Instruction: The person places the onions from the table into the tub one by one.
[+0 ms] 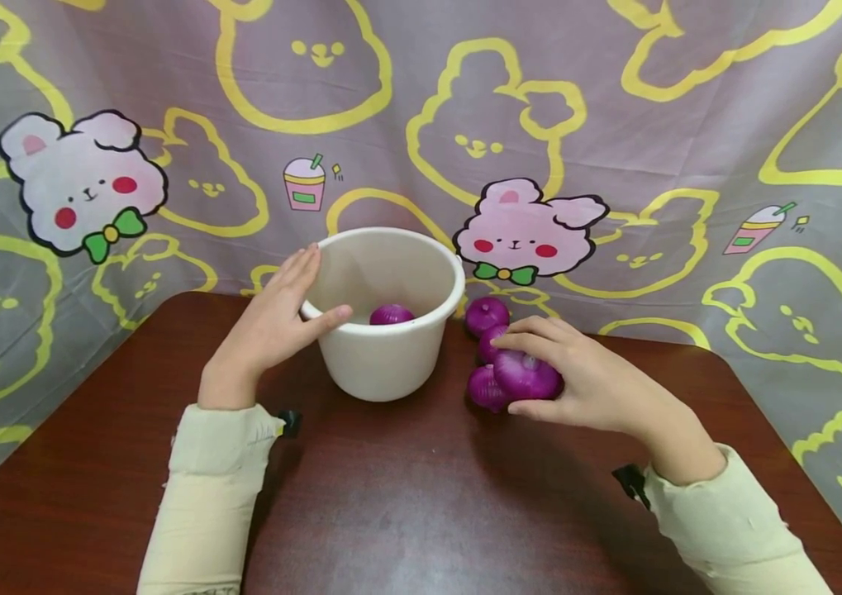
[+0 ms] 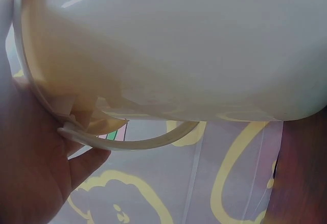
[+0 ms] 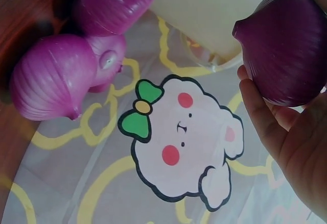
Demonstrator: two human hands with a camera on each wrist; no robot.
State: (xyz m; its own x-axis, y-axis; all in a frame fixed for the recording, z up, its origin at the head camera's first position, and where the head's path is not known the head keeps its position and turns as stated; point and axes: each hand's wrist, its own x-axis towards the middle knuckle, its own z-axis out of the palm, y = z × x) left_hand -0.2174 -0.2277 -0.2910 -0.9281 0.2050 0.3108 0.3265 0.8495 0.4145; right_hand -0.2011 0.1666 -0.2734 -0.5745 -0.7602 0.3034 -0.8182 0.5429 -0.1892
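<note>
Onion (image 1: 528, 376), purple and glossy, sits clamped between the thumb and curled fingers of my right hand (image 1: 592, 380), to the right of a white bucket (image 1: 383, 364) on a reddish-brown surface (image 1: 391, 496). My left hand (image 1: 268, 322) grips the bucket's rim at its left side, thumb over the front edge; the left wrist view shows the curved handle (image 2: 133, 145) beside my fingers. Three more onions (image 1: 487, 347) cluster right of the bucket, near my right hand, and a single onion (image 1: 392, 315) lies inside it. Behind hangs a cloth (image 1: 606, 124) printed with yellow outlines and rabbit faces.
</note>
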